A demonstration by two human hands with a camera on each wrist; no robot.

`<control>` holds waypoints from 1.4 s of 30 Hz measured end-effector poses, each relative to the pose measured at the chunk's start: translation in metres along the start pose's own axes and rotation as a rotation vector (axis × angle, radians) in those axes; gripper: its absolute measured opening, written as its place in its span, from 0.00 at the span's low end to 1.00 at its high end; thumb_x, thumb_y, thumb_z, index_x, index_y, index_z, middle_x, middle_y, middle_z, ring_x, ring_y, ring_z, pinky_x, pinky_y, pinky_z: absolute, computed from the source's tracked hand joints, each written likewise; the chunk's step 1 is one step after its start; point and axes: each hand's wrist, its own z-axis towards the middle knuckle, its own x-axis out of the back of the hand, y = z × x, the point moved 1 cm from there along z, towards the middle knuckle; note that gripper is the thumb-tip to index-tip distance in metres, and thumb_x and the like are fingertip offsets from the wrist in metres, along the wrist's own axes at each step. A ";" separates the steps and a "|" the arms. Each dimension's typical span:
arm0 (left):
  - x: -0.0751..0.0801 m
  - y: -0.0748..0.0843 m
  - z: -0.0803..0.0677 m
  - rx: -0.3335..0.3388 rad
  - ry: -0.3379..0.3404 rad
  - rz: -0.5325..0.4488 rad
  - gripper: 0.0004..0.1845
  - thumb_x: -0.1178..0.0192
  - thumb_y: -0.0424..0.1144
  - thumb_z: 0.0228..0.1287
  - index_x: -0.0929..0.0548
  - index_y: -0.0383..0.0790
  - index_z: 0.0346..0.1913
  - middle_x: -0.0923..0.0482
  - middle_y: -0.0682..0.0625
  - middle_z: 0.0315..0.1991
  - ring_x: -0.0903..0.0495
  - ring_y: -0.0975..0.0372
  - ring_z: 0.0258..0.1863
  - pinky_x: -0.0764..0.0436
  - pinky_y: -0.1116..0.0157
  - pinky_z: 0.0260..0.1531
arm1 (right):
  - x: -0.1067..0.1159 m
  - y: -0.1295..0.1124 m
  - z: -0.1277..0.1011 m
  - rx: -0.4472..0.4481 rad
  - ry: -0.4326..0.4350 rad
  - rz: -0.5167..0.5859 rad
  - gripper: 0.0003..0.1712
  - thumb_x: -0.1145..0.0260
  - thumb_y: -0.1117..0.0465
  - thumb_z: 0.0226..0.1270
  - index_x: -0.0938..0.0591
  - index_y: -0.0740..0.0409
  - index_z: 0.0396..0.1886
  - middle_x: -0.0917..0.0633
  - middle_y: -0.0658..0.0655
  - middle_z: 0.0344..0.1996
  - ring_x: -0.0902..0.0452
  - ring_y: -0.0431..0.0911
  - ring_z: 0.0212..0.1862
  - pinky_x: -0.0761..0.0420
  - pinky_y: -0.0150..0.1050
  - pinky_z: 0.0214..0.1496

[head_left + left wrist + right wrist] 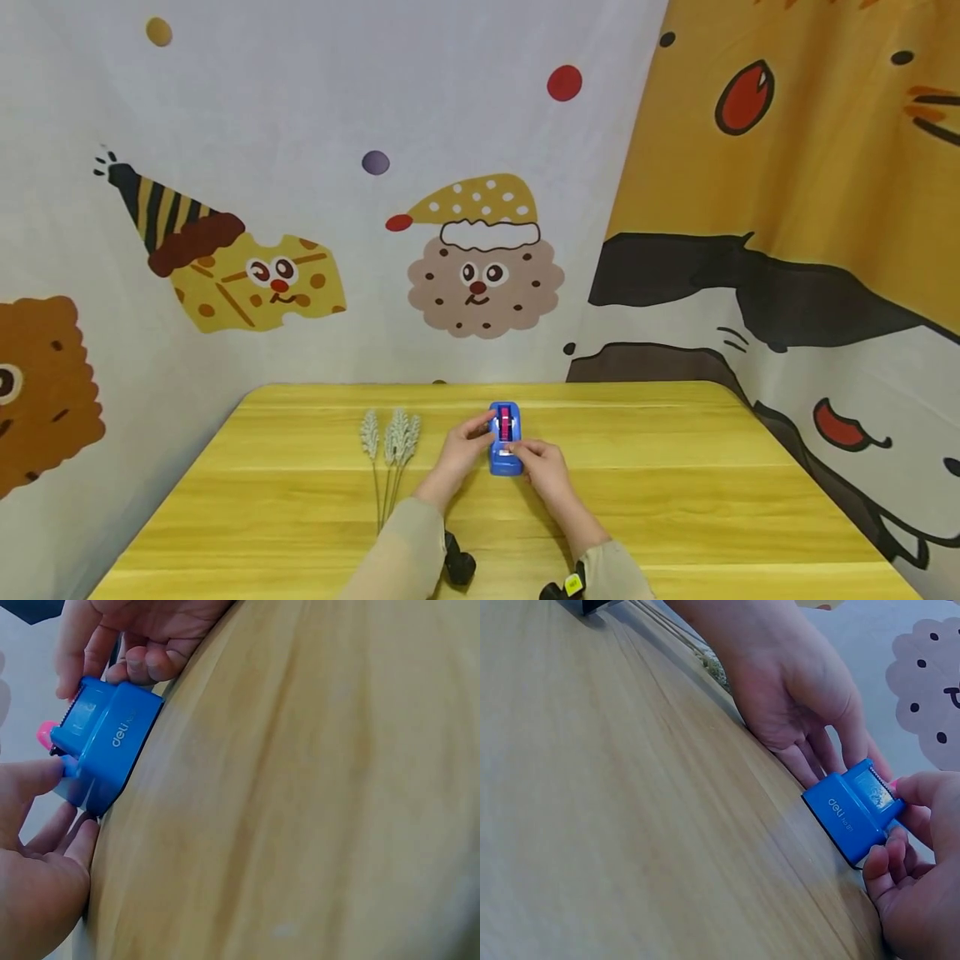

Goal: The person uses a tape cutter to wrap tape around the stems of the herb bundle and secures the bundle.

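Note:
A blue tape dispenser [506, 465] with a bright pink core [506, 422] stands on the table near its far edge. My left hand [459, 454] grips its left side, thumb at the upper edge and fingers low along the side wall. At the near right corner my right hand [549, 469] has thumb and forefinger at the serrated cutter [881, 778], the other fingers curled against the side. I cannot tell whether tape lies between those fingertips. White "deli" lettering marks the dispenser's front [124, 731].
Pale dried grass stems [392, 454] lie on the wooden table [675, 500], left of my left forearm. Black wrist devices [459, 567] sit at both sleeves. Behind the table's far edge hangs a printed cloth [300, 100] with cartoon figures.

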 end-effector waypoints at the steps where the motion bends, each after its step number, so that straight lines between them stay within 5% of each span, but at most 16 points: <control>1: 0.000 0.000 0.000 -0.001 0.003 0.007 0.20 0.39 0.31 0.65 0.20 0.41 0.61 0.24 0.37 0.58 0.27 0.47 0.58 0.28 0.51 0.57 | -0.001 0.000 0.000 0.000 0.001 0.005 0.17 0.33 0.59 0.64 0.15 0.72 0.43 0.20 0.54 0.24 0.35 0.40 0.19 0.33 0.31 0.20; 17: -0.002 0.001 0.000 -0.044 0.026 0.034 0.21 0.37 0.30 0.63 0.19 0.41 0.59 0.22 0.37 0.55 0.24 0.48 0.55 0.26 0.52 0.55 | -0.007 -0.008 0.006 -0.062 0.062 0.010 0.17 0.28 0.61 0.54 0.15 0.73 0.37 0.15 0.56 0.31 0.26 0.41 0.27 0.24 0.33 0.26; 29: -0.003 -0.001 0.000 -0.046 0.019 0.017 0.21 0.38 0.28 0.63 0.20 0.39 0.59 0.23 0.35 0.56 0.25 0.46 0.55 0.26 0.51 0.55 | -0.002 -0.008 0.007 -0.157 0.006 0.038 0.24 0.27 0.59 0.57 0.17 0.75 0.45 0.15 0.57 0.34 0.24 0.44 0.33 0.22 0.35 0.32; 37: -0.002 -0.002 -0.001 -0.026 0.020 0.023 0.20 0.39 0.30 0.65 0.20 0.42 0.60 0.24 0.36 0.57 0.26 0.46 0.57 0.26 0.51 0.56 | 0.003 -0.007 0.008 -0.201 -0.009 0.156 0.24 0.28 0.57 0.59 0.18 0.75 0.45 0.16 0.53 0.27 0.29 0.43 0.26 0.23 0.35 0.32; 42: -0.002 -0.003 0.001 -0.031 0.027 0.030 0.20 0.38 0.29 0.64 0.19 0.42 0.59 0.23 0.37 0.56 0.25 0.46 0.56 0.26 0.51 0.55 | 0.003 -0.006 0.007 -0.181 0.001 0.127 0.24 0.28 0.57 0.59 0.17 0.75 0.43 0.16 0.53 0.28 0.28 0.43 0.27 0.24 0.35 0.31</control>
